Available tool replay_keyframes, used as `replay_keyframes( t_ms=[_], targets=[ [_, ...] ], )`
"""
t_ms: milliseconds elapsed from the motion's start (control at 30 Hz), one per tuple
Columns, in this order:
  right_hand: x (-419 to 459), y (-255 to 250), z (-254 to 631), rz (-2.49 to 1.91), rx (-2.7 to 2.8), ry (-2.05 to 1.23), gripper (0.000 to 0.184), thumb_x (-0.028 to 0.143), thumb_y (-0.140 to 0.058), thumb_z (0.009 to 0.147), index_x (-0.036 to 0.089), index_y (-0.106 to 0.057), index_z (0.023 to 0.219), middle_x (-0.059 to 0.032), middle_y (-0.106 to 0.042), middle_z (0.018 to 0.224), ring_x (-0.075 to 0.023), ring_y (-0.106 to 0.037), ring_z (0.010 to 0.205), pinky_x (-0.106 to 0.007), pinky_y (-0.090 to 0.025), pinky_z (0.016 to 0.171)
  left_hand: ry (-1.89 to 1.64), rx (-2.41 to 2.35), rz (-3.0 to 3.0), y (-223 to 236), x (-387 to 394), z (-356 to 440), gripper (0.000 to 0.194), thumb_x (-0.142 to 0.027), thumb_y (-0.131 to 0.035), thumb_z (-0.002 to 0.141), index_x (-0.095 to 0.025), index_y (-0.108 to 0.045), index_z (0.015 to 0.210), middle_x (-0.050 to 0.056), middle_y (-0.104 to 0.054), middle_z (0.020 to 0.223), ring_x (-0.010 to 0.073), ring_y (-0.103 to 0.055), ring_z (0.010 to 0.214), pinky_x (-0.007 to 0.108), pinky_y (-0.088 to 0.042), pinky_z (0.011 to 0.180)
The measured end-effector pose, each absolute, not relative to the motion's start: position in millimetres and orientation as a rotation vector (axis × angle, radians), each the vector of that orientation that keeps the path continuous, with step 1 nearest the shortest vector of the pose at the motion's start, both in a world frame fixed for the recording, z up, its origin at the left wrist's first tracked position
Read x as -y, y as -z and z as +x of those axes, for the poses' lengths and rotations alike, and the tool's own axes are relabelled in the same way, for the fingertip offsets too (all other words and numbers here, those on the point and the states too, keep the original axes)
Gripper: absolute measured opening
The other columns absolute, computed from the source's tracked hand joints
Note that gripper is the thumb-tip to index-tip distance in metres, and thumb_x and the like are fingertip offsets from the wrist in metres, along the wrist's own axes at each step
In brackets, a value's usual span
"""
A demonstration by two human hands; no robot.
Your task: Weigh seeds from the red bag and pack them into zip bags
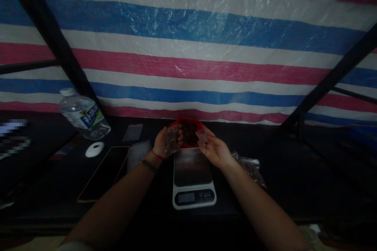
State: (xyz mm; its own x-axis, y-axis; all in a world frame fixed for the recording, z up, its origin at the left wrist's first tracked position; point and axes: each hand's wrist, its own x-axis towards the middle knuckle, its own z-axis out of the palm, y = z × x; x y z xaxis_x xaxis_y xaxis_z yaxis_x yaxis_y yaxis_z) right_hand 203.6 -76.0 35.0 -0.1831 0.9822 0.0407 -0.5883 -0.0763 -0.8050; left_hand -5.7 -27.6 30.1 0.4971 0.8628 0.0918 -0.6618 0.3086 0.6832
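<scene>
- Left hand (163, 144) pinches a small clear bag (171, 140) between thumb and fingers; dark bits show through the plastic
- Right hand (217, 150) grips a small clear cup (202, 136) with its fingertips, palm partly turned up
- Red bowl (187, 120), holding dark bits (189, 132), sits at 12 o'clock from the white kitchen scale (193, 169), between the two hands; whether it rests on the scale's far end, I cannot tell
- The scale's screen (186, 197) is lit at its 6 o'clock edge, figures too small to read surely
- At 3 o'clock from the scale, filled clear bags (252, 169) lie on the black table (282, 164), partly behind the right forearm
- At 9 o'clock lies a dark tablet (101, 174), with a white mouse (94, 149) just beyond it
- At 10 o'clock are flat clear bags (138, 151) and, farther out, a big water bottle (85, 114), leaning in view
- A striped sheet (188, 66) hangs across 12 o'clock, beyond the table
</scene>
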Motion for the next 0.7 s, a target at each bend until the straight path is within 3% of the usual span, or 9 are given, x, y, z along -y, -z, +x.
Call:
replay_keyframes(
  t_ms=[233, 500, 600, 700],
  targets=[
    [86.0, -41.1, 197.0, -0.68, 0.833, -1.683, 0.022, 0.026, -0.064, 0.08, 0.021, -0.059, 0.102, -0.0073, -0.068, 0.112, -0.0195, -0.065, 0.099, -0.035, -0.056, 0.081, -1.061, -0.292, 0.71, -34.4, 27.6, -8.6, 0.061, -0.068, -0.046, 0.074, -0.016, -0.058, 0.104, 0.005, -0.055, 0.081, 0.0125, -0.047, 0.063, 0.025, -0.038, 0.053],
    [88.8, -42.2, 198.5, -0.674, 0.963, -1.72, 0.038, 0.03, -0.059, 0.084, 0.02, -0.053, 0.121, -0.0105, -0.067, 0.113, -0.0208, -0.061, 0.111, -0.039, -0.051, 0.091, -1.178, -0.461, 0.805, -35.1, 21.8, -8.5, 0.041, -0.048, -0.056, 0.077, -0.018, -0.06, 0.104, 0.002, -0.058, 0.077, 0.0118, -0.052, 0.062, 0.025, -0.04, 0.053],
    [87.9, -35.7, 197.9, -0.726, 1.076, -1.62, 0.03, 0.034, -0.063, 0.082, 0.021, -0.058, 0.108, -0.0089, -0.067, 0.11, -0.0207, -0.064, 0.103, -0.038, -0.054, 0.085, -1.385, -0.551, 0.851, -28.1, 16.4, -6.8, 0.038, -0.047, -0.059, 0.076, -0.02, -0.059, 0.104, -0.001, -0.059, 0.074, 0.0094, -0.053, 0.061, 0.023, -0.042, 0.056],
    [86.0, -28.6, 196.2, -0.83, 1.419, -1.321, 0.019, 0.032, -0.069, 0.076, 0.02, -0.061, 0.088, -0.0073, -0.067, 0.109, -0.0194, -0.065, 0.096, -0.038, -0.053, 0.084, -1.567, -0.632, 1.047, -18.0, 11.3, -4.3, 0.043, -0.037, -0.07, 0.07, -0.02, -0.057, 0.107, -0.004, -0.058, 0.072, 0.0069, -0.053, 0.061, 0.02, -0.041, 0.057]
  ],
)
